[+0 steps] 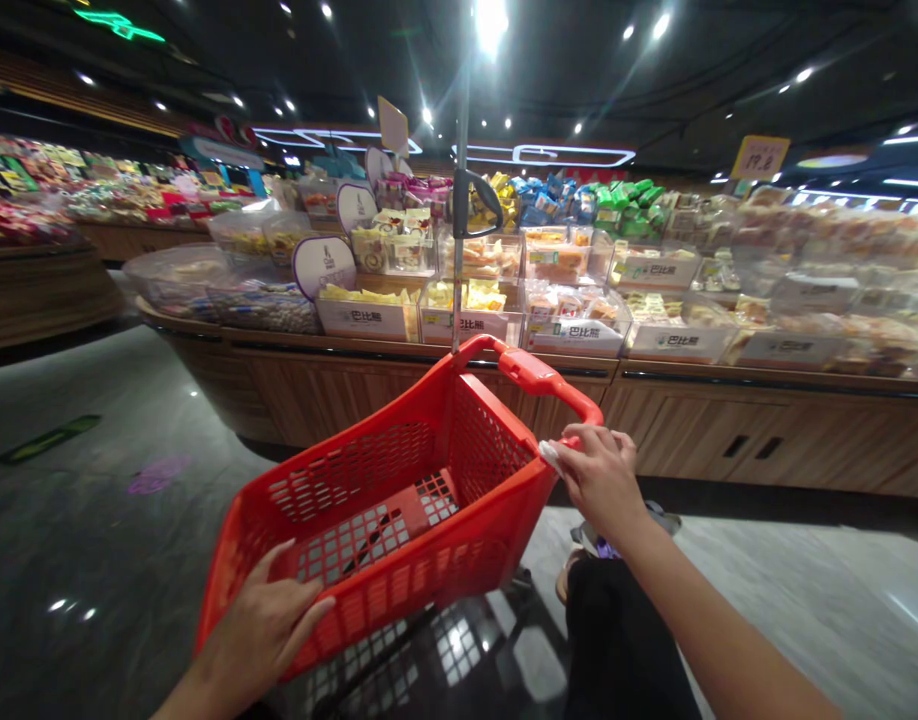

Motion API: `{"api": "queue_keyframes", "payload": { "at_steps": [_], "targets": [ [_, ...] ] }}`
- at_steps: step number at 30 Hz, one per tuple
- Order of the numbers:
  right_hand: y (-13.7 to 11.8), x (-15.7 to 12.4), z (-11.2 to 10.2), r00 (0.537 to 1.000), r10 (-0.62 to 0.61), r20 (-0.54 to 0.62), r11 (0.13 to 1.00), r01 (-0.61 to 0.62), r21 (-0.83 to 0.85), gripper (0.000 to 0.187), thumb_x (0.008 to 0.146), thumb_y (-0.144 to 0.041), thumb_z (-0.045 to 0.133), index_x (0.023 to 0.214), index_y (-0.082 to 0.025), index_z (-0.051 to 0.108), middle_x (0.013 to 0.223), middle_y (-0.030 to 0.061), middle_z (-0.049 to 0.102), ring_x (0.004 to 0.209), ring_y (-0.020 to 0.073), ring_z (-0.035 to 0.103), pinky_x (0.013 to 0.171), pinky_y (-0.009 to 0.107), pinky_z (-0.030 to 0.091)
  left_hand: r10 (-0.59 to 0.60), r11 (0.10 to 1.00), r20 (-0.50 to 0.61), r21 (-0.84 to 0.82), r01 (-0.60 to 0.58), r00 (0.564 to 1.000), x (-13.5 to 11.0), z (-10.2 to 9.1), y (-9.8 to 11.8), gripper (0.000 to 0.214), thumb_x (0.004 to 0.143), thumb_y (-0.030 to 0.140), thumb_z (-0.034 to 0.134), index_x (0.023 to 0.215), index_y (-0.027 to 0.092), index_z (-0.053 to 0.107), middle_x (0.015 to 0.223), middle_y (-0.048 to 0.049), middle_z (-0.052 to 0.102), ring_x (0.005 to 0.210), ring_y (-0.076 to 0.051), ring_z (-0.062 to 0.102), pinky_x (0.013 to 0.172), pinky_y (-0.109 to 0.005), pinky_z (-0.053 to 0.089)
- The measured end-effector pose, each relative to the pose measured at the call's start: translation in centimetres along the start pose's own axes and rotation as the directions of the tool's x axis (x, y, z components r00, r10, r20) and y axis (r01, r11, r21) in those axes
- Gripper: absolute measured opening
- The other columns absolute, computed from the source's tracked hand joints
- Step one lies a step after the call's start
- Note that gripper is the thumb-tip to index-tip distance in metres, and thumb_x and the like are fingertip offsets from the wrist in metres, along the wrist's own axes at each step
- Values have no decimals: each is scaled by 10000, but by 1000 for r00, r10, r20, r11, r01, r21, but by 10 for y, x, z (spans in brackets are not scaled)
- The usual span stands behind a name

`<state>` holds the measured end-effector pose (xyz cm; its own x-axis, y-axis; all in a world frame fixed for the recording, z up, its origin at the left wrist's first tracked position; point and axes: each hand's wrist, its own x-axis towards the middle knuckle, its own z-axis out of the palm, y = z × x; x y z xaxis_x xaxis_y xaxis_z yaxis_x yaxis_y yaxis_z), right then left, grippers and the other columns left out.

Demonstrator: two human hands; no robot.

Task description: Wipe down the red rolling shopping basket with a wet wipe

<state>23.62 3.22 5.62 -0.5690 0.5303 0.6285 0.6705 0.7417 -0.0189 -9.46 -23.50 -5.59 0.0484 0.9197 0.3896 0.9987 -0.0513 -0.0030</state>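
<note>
On red handle (532, 370) | right hand (601, 472) hides one end | white scrap (550, 457) indistinct

Clear bins (575, 334) are lined up along a wooden counter (676, 430), with blue packets (541, 200) and green packets (633, 208) heaped behind; a yellow-edged card (760, 158) marked 19.8 is raised at the right. The dark ceiling (564, 70) is dotted with lights (491, 22). The floor (39, 540) is marked by a purple patch (159, 475) and a dark strip (48, 440).
</note>
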Motion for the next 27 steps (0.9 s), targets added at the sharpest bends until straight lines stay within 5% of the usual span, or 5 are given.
{"api": "queue_keyframes", "payload": {
  "at_steps": [3,6,13,18,27],
  "targets": [
    [-2,0,-3,995,-90,44,996,89,15,202,841,-340,616,1030,-283,660,1117,58,582,1037,246,493,1017,539,126,-85,996,-32,-15,84,996,3,-5,-5,352,884,407,409,642,235,599,588,67,617,597,-118,597,1107,-483,159],
    [1,1,-3,978,-171,116,984,164,64,226,864,-236,583,1074,-302,634,1010,27,619,949,209,517,1021,538,116,-185,981,-136,34,191,973,18,-6,2,325,841,503,464,855,245,661,826,8,724,786,-191,666,1072,-537,187],
    [-25,0,10,965,-223,138,961,195,196,307,857,-101,545,1057,-316,635,1009,12,633,1013,209,505,1038,576,34,-208,978,-235,-59,200,949,116,5,93,374,891,431,437,1113,163,574,1079,-123,683,962,-251,645,1011,-555,277],
    [-50,2,17,960,-226,165,962,194,190,257,863,-136,558,1022,-315,651,952,5,617,955,204,518,1042,577,40,-222,973,-239,-115,199,945,161,24,129,258,919,351,406,977,193,602,877,-46,705,835,-197,648,965,-485,322],
    [28,5,-17,996,-41,81,995,33,92,384,805,-49,532,1033,-324,671,903,15,599,878,191,518,922,455,203,-251,962,-277,-174,208,928,153,31,118,273,932,274,355,867,214,613,822,-8,695,796,-161,630,912,-411,303]
  ]
}}
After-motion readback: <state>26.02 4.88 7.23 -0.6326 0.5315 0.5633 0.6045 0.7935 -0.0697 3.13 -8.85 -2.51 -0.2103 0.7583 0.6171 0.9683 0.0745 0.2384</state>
